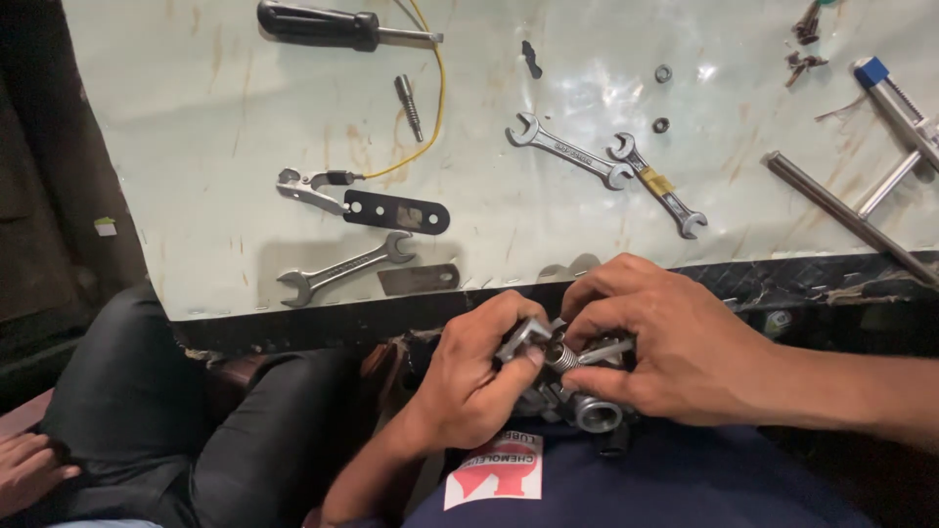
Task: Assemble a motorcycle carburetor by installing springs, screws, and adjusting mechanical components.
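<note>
Fingers (509, 337) of left hand (469, 376) and right hand (675, 342) clamp metal part (577, 391); spring (559, 354) between fingertips | spanners (572, 152) well beyond on table (196, 147)

Pale, stained work table (196, 117) with a dark front edge. On it: a black-handled screwdriver (333, 24) at the top; a yellow wire (437, 88) ending at a small clip (303, 186); a short bolt (409, 106); a black flat plate with holes (396, 212); a spanner (344, 267) near the front edge, beside a small grey plate (419, 279); two more spanners (570, 152) (658, 186) at centre; two nuts (663, 73) (661, 124); long metal rods (841, 215) at right.
</note>
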